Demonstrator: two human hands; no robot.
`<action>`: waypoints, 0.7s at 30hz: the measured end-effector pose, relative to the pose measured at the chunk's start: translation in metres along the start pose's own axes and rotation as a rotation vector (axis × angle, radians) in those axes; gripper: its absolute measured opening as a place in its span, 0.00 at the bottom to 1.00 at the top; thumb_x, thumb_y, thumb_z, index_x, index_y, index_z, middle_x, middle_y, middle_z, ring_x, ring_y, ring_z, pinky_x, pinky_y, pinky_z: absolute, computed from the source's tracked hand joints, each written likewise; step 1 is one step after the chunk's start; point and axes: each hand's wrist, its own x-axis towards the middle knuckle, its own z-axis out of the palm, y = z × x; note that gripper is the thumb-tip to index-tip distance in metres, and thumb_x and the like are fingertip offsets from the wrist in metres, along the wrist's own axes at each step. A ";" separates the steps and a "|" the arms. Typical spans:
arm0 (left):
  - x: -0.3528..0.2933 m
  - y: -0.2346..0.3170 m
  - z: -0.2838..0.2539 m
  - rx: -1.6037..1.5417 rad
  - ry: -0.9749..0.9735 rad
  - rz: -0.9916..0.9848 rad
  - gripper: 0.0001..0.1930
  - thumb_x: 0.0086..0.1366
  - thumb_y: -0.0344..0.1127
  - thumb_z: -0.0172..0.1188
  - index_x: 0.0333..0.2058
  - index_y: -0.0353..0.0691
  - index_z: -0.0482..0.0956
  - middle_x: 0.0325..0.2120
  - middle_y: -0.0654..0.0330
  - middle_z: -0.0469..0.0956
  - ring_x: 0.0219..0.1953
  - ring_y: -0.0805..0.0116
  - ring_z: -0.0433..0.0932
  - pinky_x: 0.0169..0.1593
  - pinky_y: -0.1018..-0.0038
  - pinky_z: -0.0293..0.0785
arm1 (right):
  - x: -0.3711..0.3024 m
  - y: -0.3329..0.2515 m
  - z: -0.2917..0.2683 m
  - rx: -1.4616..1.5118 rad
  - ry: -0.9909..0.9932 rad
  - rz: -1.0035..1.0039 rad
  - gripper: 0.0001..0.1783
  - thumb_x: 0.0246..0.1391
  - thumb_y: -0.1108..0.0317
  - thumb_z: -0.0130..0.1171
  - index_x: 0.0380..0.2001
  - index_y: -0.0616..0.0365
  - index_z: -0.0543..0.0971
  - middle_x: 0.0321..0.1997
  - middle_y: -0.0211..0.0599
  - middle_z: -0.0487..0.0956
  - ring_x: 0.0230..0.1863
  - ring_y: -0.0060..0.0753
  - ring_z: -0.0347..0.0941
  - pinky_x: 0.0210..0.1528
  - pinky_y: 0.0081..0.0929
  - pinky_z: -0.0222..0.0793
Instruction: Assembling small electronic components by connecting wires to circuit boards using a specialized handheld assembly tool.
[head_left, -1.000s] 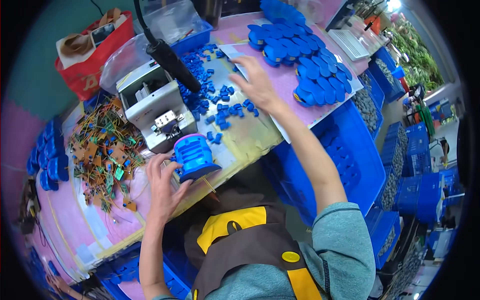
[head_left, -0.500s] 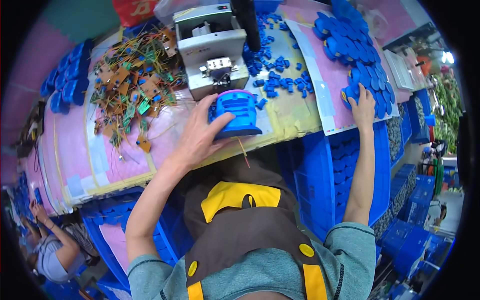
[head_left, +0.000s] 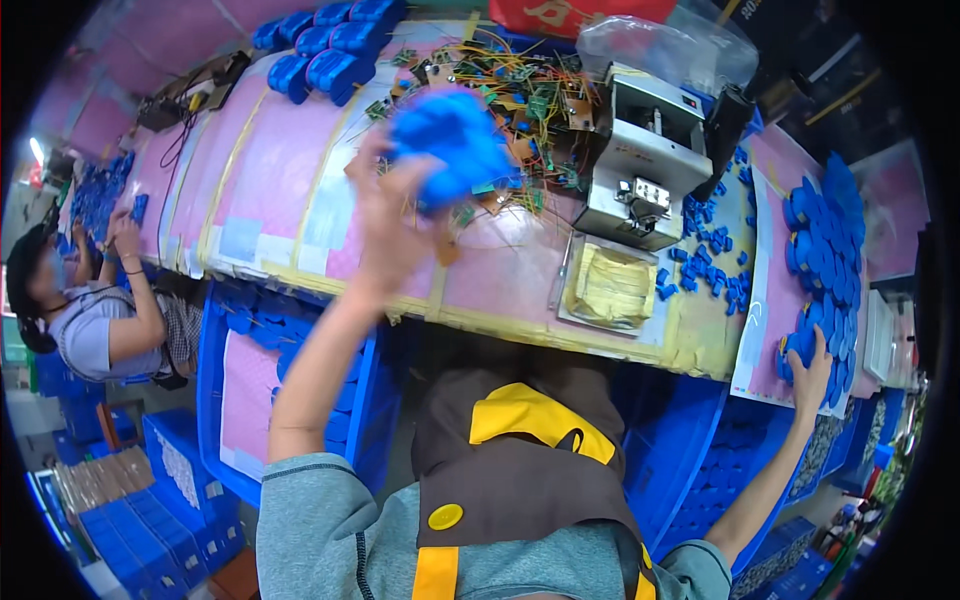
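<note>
My left hand (head_left: 392, 225) is closed round a blue plastic housing (head_left: 455, 150), smeared by motion, above the near-left part of a heap of circuit boards (head_left: 540, 95) with thin wires. At the right, my right hand (head_left: 812, 378) has its thumb and fingers round a blue rounded plastic cover (head_left: 800, 346) at the near end of a pile of similar covers (head_left: 828, 250). Between the hands stands a grey bench machine (head_left: 648, 150). In front of it lies a pad (head_left: 612, 288) covered in yellow tape.
Small blue parts (head_left: 708, 250) lie scattered right of the machine. Several blue housings (head_left: 335, 50) stand at the far left. Blue crates (head_left: 225, 400) sit below the bench edge on both sides. A co-worker (head_left: 110, 320) works at the bench to the left.
My left hand has carried the blue housing away from the machine front, leftward over the bench, uncovering the taped pad. My view has swung left. The right hand stays at the cover pile.
</note>
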 end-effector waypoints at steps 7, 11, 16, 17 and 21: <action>-0.045 -0.229 -0.138 0.737 0.084 -0.570 0.36 0.50 0.47 0.73 0.56 0.44 0.71 0.58 0.33 0.59 0.58 0.38 0.61 0.58 0.54 0.64 | -0.012 -0.128 -0.014 1.227 -0.222 0.117 0.35 0.57 0.58 0.58 0.65 0.58 0.63 0.61 0.41 0.67 0.58 0.32 0.67 0.59 0.27 0.64; -0.078 -0.290 -0.189 0.830 -0.035 -0.707 0.42 0.49 0.50 0.73 0.61 0.45 0.66 0.58 0.23 0.53 0.59 0.31 0.59 0.60 0.53 0.61 | -0.039 -0.248 -0.010 1.571 -0.566 0.066 0.37 0.50 0.60 0.61 0.62 0.56 0.63 0.56 0.41 0.70 0.56 0.32 0.69 0.56 0.28 0.68; -0.025 -0.185 -0.116 0.874 -0.163 -0.360 0.38 0.56 0.44 0.69 0.61 0.37 0.63 0.57 0.33 0.62 0.58 0.35 0.62 0.61 0.56 0.61 | -0.081 -0.362 0.015 1.635 -0.728 0.102 0.35 0.48 0.70 0.69 0.54 0.52 0.59 0.46 0.41 0.70 0.43 0.32 0.76 0.42 0.25 0.76; -0.012 -0.145 -0.098 0.590 -0.250 -0.280 0.35 0.57 0.40 0.68 0.60 0.36 0.64 0.56 0.38 0.65 0.59 0.39 0.64 0.61 0.57 0.61 | -0.088 -0.381 0.026 1.619 -0.722 0.044 0.35 0.48 0.70 0.69 0.53 0.54 0.58 0.47 0.42 0.70 0.44 0.33 0.76 0.44 0.26 0.76; 0.011 0.016 -0.039 -0.058 -0.669 -0.164 0.33 0.54 0.38 0.69 0.58 0.43 0.68 0.59 0.46 0.65 0.61 0.48 0.64 0.59 0.59 0.65 | -0.105 -0.432 0.057 1.697 -0.678 -0.048 0.32 0.48 0.74 0.69 0.47 0.59 0.56 0.46 0.43 0.68 0.50 0.35 0.75 0.51 0.30 0.76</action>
